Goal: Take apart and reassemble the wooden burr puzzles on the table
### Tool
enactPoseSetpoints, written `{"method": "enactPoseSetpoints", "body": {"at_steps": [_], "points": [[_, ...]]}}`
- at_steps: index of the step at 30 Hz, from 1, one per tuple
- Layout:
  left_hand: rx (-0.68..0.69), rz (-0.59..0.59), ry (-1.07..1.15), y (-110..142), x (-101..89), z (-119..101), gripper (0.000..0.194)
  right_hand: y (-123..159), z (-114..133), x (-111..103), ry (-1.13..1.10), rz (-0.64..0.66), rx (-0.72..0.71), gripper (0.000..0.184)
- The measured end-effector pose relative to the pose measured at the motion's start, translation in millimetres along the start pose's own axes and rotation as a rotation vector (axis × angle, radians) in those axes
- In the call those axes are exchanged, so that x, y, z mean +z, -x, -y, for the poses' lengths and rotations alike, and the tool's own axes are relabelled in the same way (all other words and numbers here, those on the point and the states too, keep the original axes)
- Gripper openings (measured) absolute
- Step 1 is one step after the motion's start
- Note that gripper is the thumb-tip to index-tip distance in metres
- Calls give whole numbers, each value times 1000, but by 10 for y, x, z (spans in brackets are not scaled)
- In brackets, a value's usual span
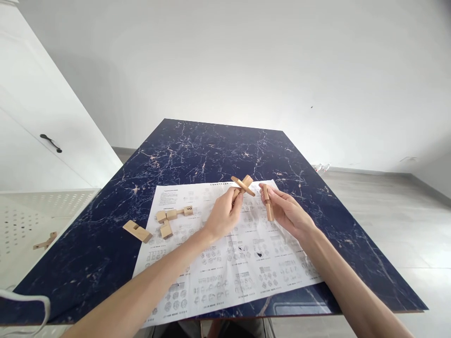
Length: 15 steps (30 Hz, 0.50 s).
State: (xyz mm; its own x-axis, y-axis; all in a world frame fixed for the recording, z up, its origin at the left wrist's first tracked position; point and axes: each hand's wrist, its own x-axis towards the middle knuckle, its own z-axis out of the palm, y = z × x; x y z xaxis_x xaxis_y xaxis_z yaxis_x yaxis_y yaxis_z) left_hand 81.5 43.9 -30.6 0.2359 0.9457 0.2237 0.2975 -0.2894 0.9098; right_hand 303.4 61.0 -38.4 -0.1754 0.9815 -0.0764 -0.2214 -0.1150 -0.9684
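Note:
My left hand pinches a pair of crossed wooden puzzle pieces, held above the upper part of the instruction sheet. To its right, my right hand grips a notched wooden puzzle piece, which points down at a slant. The pieces in the two hands are apart. On the sheet's left side lie several loose wooden puzzle pieces, one marked with a 3. Another notched wooden block lies across the sheet's left edge, partly on the table.
The dark blue marble-patterned table extends beyond the sheet toward a white wall. At left are a white cabinet with a black handle and a perforated white surface bearing a wooden piece. A white cable curves at lower left.

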Motion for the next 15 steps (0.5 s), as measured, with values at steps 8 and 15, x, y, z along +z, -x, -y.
{"method": "enactPoseSetpoints", "body": {"at_steps": [8,15], "points": [[40,0,-56,-3,2,8,25,2,68,20,63,-17,-130,42],[119,-8,-296,8,-20,65,25,48,108,37,3,-30,-141,53]]}}
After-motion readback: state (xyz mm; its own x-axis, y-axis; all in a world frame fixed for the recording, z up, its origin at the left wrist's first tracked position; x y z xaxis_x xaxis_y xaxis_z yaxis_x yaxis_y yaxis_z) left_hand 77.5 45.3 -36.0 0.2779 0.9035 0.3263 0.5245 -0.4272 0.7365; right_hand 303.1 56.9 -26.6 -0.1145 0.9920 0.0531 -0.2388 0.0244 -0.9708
